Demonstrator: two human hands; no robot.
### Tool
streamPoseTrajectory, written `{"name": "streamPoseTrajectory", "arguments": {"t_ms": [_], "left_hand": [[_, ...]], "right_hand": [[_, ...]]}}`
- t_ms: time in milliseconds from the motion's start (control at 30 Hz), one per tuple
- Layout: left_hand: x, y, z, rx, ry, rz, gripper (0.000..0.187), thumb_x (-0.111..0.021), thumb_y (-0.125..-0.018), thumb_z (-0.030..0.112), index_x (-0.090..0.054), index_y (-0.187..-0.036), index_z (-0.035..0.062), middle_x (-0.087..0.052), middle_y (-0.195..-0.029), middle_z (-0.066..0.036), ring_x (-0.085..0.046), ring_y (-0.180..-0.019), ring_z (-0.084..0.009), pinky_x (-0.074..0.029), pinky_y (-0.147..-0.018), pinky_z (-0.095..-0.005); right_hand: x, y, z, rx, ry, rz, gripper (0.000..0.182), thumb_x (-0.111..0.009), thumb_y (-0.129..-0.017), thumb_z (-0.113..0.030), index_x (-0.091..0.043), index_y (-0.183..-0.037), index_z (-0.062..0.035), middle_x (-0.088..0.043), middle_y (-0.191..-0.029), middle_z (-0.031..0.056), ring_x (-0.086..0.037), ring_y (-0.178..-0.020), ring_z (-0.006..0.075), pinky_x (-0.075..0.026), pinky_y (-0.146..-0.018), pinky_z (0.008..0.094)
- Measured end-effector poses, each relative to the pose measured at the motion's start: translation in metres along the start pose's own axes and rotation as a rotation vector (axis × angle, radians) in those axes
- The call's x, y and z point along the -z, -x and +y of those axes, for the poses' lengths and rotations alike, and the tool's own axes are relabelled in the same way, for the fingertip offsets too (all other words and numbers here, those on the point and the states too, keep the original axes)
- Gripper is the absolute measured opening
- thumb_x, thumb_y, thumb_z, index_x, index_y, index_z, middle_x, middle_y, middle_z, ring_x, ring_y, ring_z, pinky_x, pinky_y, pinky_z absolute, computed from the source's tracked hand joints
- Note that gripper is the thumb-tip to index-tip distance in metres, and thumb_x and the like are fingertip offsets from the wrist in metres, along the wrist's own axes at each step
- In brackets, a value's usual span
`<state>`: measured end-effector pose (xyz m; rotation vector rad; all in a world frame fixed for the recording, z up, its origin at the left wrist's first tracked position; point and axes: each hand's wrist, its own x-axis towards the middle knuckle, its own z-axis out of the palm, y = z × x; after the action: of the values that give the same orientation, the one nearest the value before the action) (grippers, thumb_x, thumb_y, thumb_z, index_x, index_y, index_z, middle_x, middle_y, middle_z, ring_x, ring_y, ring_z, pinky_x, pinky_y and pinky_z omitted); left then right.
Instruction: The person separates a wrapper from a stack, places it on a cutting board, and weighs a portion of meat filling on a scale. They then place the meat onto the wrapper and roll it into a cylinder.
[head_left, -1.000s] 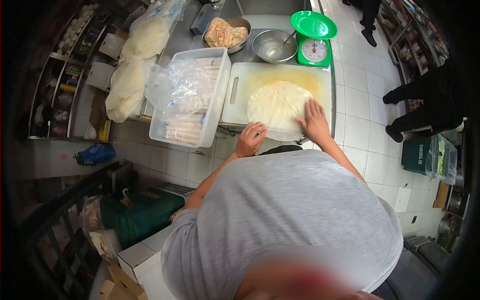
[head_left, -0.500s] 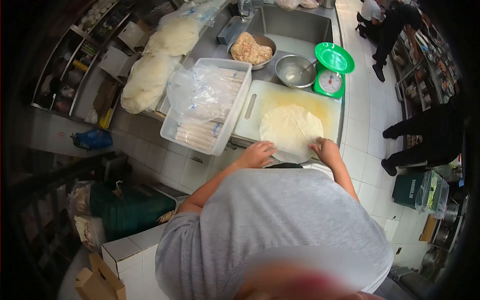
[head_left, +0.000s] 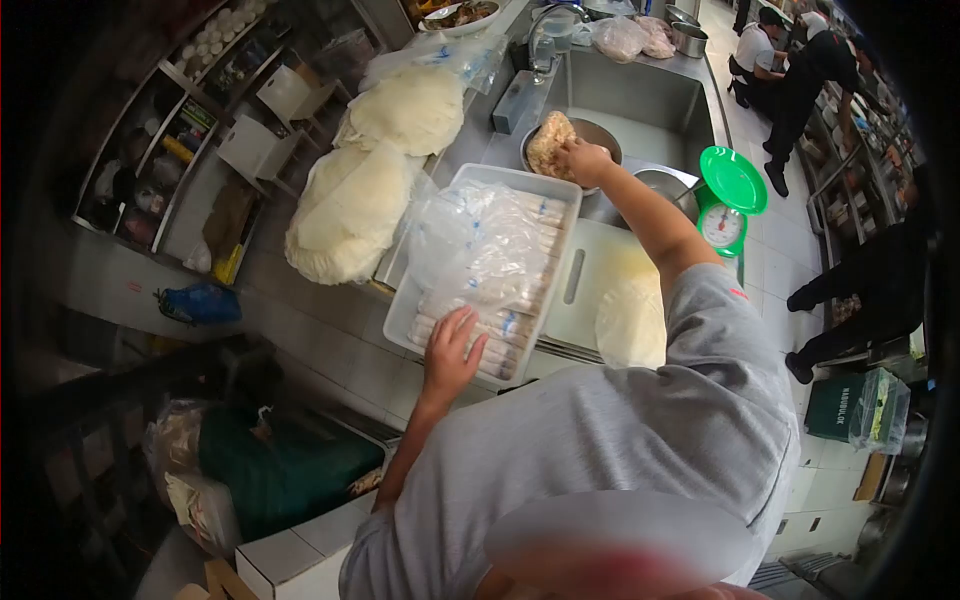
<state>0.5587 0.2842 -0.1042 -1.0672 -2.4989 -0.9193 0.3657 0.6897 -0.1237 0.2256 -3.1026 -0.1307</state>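
Observation:
My right hand (head_left: 584, 161) reaches into a metal bowl (head_left: 605, 140), its fingers in a lump of pinkish filling (head_left: 549, 146). Spread fingers of my left hand (head_left: 453, 350) rest over the near edge of a white plastic bin (head_left: 398, 318). Pale rolls (head_left: 535, 250) lie in rows inside it, partly under a clear plastic bag (head_left: 470, 235). A round, thin wrapper sheet (head_left: 632, 320) lies on the cutting board (head_left: 580, 295), partly hidden by my right arm and sleeve. Behind that arm is a second metal bowl (head_left: 664, 186).
A green scale (head_left: 722, 227) stands right of the board. Stacked wrapper sheets (head_left: 350, 215) lie left of the bin. The sink (head_left: 630, 100) is beyond the filling bowl. Co-workers in dark clothes (head_left: 815, 75) are at shelves on the right. A green container (head_left: 835, 405) stands on the floor.
My right hand has moved from the wrapper's edge up into the filling bowl. My left hand has gone left from beside the board to the bin. The view has shifted.

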Motion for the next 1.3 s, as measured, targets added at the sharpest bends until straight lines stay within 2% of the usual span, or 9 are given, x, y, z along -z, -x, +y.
{"name": "streamPoseTrajectory", "arguments": {"t_ms": [433, 600, 700, 800, 833, 967, 1033, 1167, 1300], "left_hand": [[-0.006, 0.003, -0.008, 0.102, 0.053, 0.013, 0.027, -0.069, -0.079, 0.014, -0.065, -0.103, 0.0027, -0.06, -0.114, -0.01, -0.057, -0.102, -0.0295, -0.049, -0.083, -0.0383], [-0.013, 0.008, -0.009, 0.142, -0.007, 0.076, 0.027, -0.069, -0.078, 0.014, -0.065, -0.102, 0.0027, -0.06, -0.113, -0.011, -0.058, -0.101, -0.0301, -0.049, -0.083, -0.0384], [-0.013, 0.005, -0.004, 0.139, -0.029, 0.094, 0.027, -0.069, -0.078, 0.013, -0.065, -0.102, 0.0025, -0.061, -0.112, -0.011, -0.059, -0.101, -0.0305, -0.049, -0.083, -0.0386], [-0.014, 0.005, -0.003, 0.181, -0.017, 0.086, 0.027, -0.069, -0.078, 0.013, -0.065, -0.103, 0.0023, -0.061, -0.112, -0.012, -0.059, -0.101, -0.0307, -0.049, -0.084, -0.0385], [-0.016, 0.008, -0.004, 0.206, -0.007, 0.075, 0.027, -0.069, -0.079, 0.013, -0.065, -0.103, 0.0022, -0.061, -0.111, -0.012, -0.06, -0.101, -0.0308, -0.049, -0.084, -0.0385], [-0.02, 0.01, -0.007, 0.206, 0.017, 0.097, 0.027, -0.069, -0.079, 0.012, -0.064, -0.104, 0.0026, -0.062, -0.11, -0.012, -0.061, -0.1, -0.0304, -0.05, -0.083, -0.0367], [-0.02, 0.008, -0.002, 0.228, 0.046, 0.109, 0.027, -0.069, -0.079, 0.012, -0.065, -0.104, 0.0025, -0.063, -0.11, -0.012, -0.061, -0.098, -0.0288, -0.052, -0.077, -0.0353], [-0.022, 0.006, 0.003, 0.226, 0.05, 0.14, 0.026, -0.069, -0.08, 0.012, -0.064, -0.104, 0.0018, -0.063, -0.11, -0.011, -0.062, -0.097, -0.0265, -0.054, -0.072, -0.0345], [-0.026, 0.012, -0.004, 0.209, 0.049, 0.171, 0.026, -0.069, -0.08, 0.011, -0.064, -0.104, 0.0014, -0.063, -0.109, -0.011, -0.062, -0.095, -0.0243, -0.052, -0.071, -0.0327]], "right_hand": [[-0.033, -0.03, -0.001, -0.205, -0.242, 0.124, 0.037, -0.054, -0.075, -0.007, -0.064, -0.11, -0.0165, -0.06, -0.107, 0.0175, -0.061, -0.098, 0.034, -0.049, -0.084, 0.0416], [-0.04, -0.044, 0.023, -0.494, -0.65, 0.217, 0.031, -0.07, -0.067, -0.018, -0.068, -0.098, -0.0155, -0.067, -0.089, 0.0162, -0.065, -0.083, 0.0333, -0.052, -0.073, 0.042], [-0.035, -0.057, 0.06, -0.615, -1.288, 0.199, 0.026, -0.071, -0.068, -0.016, -0.068, -0.094, -0.0108, -0.068, -0.087, 0.0127, -0.067, -0.079, 0.0276, -0.054, -0.07, 0.0377], [-0.012, -0.03, 0.119, -0.177, -1.317, 0.253, 0.022, -0.069, -0.074, -0.017, -0.065, -0.091, -0.0046, -0.066, -0.081, 0.0062, -0.065, -0.068, 0.019, -0.053, -0.054, 0.0323], [0.034, 0.001, 0.122, -0.316, -1.416, 0.2, 0.023, -0.069, -0.075, -0.018, -0.063, -0.092, -0.0034, -0.065, -0.079, 0.004, -0.063, -0.065, 0.0167, -0.051, -0.049, 0.0308], [0.092, 0.089, 0.188, -0.509, -1.093, 0.169, 0.014, -0.065, -0.072, -0.013, -0.062, -0.067, 0.0002, -0.06, -0.063, 0.0095, -0.057, -0.051, 0.0197, -0.045, -0.044, 0.0345], [0.086, 0.116, 0.232, -0.638, -0.737, -0.066, 0.015, -0.06, -0.072, -0.012, -0.06, -0.064, 0.0016, -0.06, -0.06, 0.0119, -0.058, -0.05, 0.0208, -0.042, -0.041, 0.0343], [0.06, 0.166, 0.256, -0.717, -0.984, -0.317, 0.016, -0.059, -0.075, -0.012, -0.062, -0.071, 0.0038, -0.064, -0.066, 0.0154, -0.061, -0.053, 0.0244, -0.051, -0.048, 0.038], [0.026, 0.188, 0.266, -0.829, -0.934, -0.131, 0.015, -0.069, -0.077, -0.016, -0.065, -0.079, -0.0013, -0.068, -0.08, 0.0137, -0.066, -0.066, 0.0242, -0.056, -0.054, 0.04]]}}
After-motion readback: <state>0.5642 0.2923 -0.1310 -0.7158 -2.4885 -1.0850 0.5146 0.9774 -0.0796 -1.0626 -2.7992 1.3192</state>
